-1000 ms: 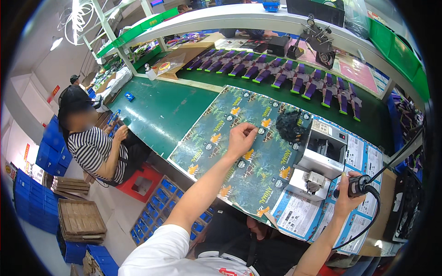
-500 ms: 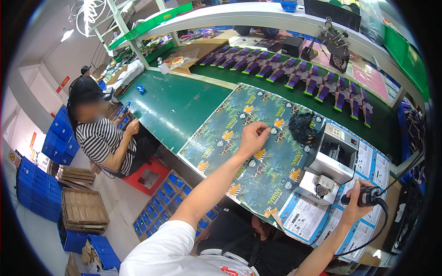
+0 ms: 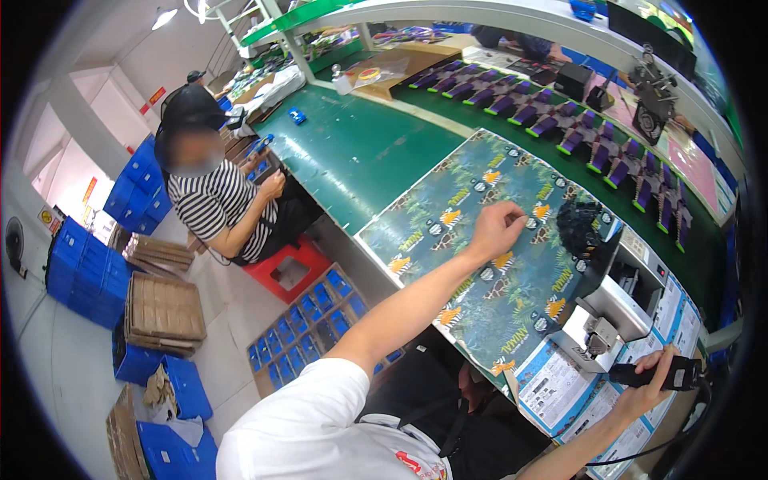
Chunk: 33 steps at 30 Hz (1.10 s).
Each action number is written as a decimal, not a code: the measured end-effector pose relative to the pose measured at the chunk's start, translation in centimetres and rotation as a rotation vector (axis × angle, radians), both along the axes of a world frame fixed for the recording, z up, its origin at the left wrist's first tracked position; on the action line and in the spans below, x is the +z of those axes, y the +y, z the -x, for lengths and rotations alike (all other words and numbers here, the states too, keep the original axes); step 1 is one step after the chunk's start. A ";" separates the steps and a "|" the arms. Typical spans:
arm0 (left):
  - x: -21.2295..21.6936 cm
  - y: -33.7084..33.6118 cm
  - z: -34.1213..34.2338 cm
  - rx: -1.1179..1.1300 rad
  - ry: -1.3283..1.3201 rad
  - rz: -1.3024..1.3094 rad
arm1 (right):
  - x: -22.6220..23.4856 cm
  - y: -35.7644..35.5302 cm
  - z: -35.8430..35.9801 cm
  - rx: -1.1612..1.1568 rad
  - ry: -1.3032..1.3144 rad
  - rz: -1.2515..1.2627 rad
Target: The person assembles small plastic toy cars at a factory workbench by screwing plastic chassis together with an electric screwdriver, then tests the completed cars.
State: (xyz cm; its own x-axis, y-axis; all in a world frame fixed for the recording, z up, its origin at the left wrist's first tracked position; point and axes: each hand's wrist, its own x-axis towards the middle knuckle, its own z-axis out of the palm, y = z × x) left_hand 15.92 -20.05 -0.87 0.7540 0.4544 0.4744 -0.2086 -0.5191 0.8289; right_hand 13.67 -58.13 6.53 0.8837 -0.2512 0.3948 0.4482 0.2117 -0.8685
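Black handheld tool (image 3: 682, 373) — thick, corded — fills the right hand (image 3: 651, 382), fingers clamped on; left hand (image 3: 498, 229), fingertips together.

Bright indoor light, lamp (image 3: 165, 18) glowing upper left, glare on green tabletop (image 3: 360, 138), edges bent, corners black

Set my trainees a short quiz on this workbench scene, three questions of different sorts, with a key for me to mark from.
1. Short answer: Which hand holds the black handheld tool?

2. True or false: The left hand is over the patterned sheet.

3. Multiple choice: What lies in a row beyond that sheet?
a) white plates
b) purple pieces with green tips
c) yellow bowls

Key:
1. The right hand.
2. True.
3. b.
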 end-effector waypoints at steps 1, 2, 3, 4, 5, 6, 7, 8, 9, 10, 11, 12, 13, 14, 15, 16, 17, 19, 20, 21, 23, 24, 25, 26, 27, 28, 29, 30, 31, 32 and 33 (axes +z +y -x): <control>0.2 -0.1 0.1 0.009 0.000 -0.006 | -0.1 0.0 0.0 -0.001 -0.003 0.031; 0.2 0.0 0.2 0.023 0.005 -0.003 | -0.1 0.0 -0.1 0.013 0.002 0.034; 0.2 0.1 0.2 0.022 -0.004 0.001 | -0.2 0.1 -0.1 0.017 -0.003 0.038; 0.1 0.2 0.3 0.020 -0.013 0.005 | -0.2 0.1 -0.1 0.020 -0.007 0.042; 0.2 0.1 0.4 0.022 -0.009 0.013 | -0.3 0.0 -0.1 0.027 -0.007 0.061; 0.2 0.1 0.4 0.030 -0.004 0.017 | -0.5 -0.3 -0.2 0.028 -0.004 0.065; 0.3 0.1 0.3 0.024 -0.007 0.011 | -0.7 -0.4 -0.2 0.029 -0.002 0.069; 0.3 0.0 0.3 0.019 -0.010 0.005 | -0.5 -0.3 -0.1 0.033 -0.007 0.079; 0.4 -0.1 0.3 0.019 -0.017 0.028 | -0.7 -0.5 -0.2 0.041 -0.001 0.083; 0.4 -0.1 0.3 0.026 -0.012 0.032 | -0.9 -0.8 -0.3 0.042 -0.008 0.111; 0.3 0.0 0.2 0.021 -0.019 0.028 | -0.9 -0.8 -0.3 0.042 -0.015 0.138; 0.2 0.1 0.2 0.014 -0.026 0.023 | -1.0 -0.8 -0.3 0.049 -0.010 0.140; 0.1 0.2 0.2 0.020 -0.021 0.025 | -1.0 -0.8 -0.3 0.058 -0.014 0.142; 0.1 0.1 0.2 0.014 -0.024 0.024 | -0.9 -0.7 -0.2 0.063 -0.018 0.145; 0.0 0.2 0.1 0.007 -0.027 0.021 | -1.0 -0.7 -0.2 0.065 -0.015 0.146; -0.1 0.2 0.1 0.009 -0.024 0.023 | -1.1 -0.8 -0.3 0.065 -0.020 0.147; -0.1 0.3 0.1 0.008 -0.026 0.014 | -1.1 -0.8 -0.3 0.064 -0.026 0.148; 0.0 0.3 0.1 0.008 -0.027 0.006 | -1.1 -0.8 -0.4 0.062 -0.030 0.158; 0.0 0.2 0.1 0.009 -0.023 0.013 | -1.1 -0.8 -0.4 0.057 -0.038 0.169; 0.1 0.1 0.1 0.009 -0.021 0.020 | -1.2 -1.0 -0.4 0.055 -0.037 0.170; 0.2 0.1 0.1 0.005 -0.019 0.022 | -1.4 -1.1 -0.5 0.044 -0.051 0.175; 0.2 0.1 0.1 0.003 -0.018 0.023 | -1.4 -1.1 -0.4 0.044 -0.051 0.174; 0.2 0.1 0.2 0.003 -0.017 0.023 | -1.3 -1.1 -0.4 0.055 -0.055 0.175; 0.1 0.1 0.2 0.007 -0.019 0.021 | -1.3 -1.1 -0.4 0.066 -0.058 0.175; 0.1 0.1 0.2 0.010 -0.021 0.020 | -1.2 -1.0 -0.3 0.067 -0.058 0.174; 0.1 0.1 0.2 0.012 -0.020 0.019 | -1.2 -1.0 -0.3 0.066 -0.054 0.174; 0.1 0.1 0.2 0.012 -0.023 0.010 | -1.2 -1.0 -0.3 0.063 -0.050 0.174; 0.1 0.1 0.2 0.013 -0.025 0.001 | -1.2 -1.0 -0.3 0.063 -0.050 0.174; 0.0 0.2 0.2 0.014 -0.025 0.000 | -1.2 -1.1 -0.3 0.059 -0.044 0.181; 0.1 0.1 0.1 0.009 -0.032 0.000 | -1.2 -1.1 -0.3 0.055 -0.038 0.188; 0.1 0.1 0.1 0.004 -0.039 -0.001 | -1.2 -1.1 -0.3 0.056 -0.038 0.188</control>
